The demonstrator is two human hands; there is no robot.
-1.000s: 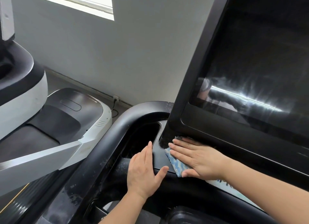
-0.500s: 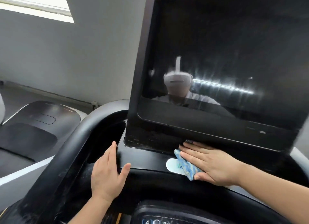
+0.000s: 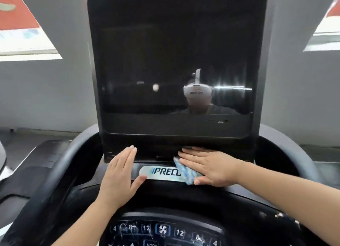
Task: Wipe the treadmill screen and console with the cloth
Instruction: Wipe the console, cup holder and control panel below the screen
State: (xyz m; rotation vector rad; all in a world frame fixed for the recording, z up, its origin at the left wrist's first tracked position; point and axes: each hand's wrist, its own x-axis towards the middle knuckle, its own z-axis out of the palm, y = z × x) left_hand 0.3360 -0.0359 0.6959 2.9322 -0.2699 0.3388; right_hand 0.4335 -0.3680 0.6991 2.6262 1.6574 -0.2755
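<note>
The treadmill's big dark screen (image 3: 174,61) fills the centre and mirrors a person wearing a headset. Below it runs the black console ledge (image 3: 156,187) with a silver logo plate (image 3: 160,172). My right hand (image 3: 207,166) lies flat with straight fingers on a blue patterned cloth (image 3: 185,171), pressing it onto the right part of the logo plate, just under the screen housing. Most of the cloth is hidden under the palm. My left hand (image 3: 120,174) rests flat on the ledge left of the plate, thumb spread toward it.
A button panel (image 3: 163,231) with numbers and a fan key, speckled with white marks, sits at the bottom. Curved black handrails (image 3: 60,164) flank the console. A neighbouring machine's deck (image 3: 27,164) lies at left. Grey wall and windows stand behind.
My view swung right, from the console's left corner to face the screen head-on. My right hand slid the cloth rightward along the ledge onto the logo plate, and the left hand followed right.
</note>
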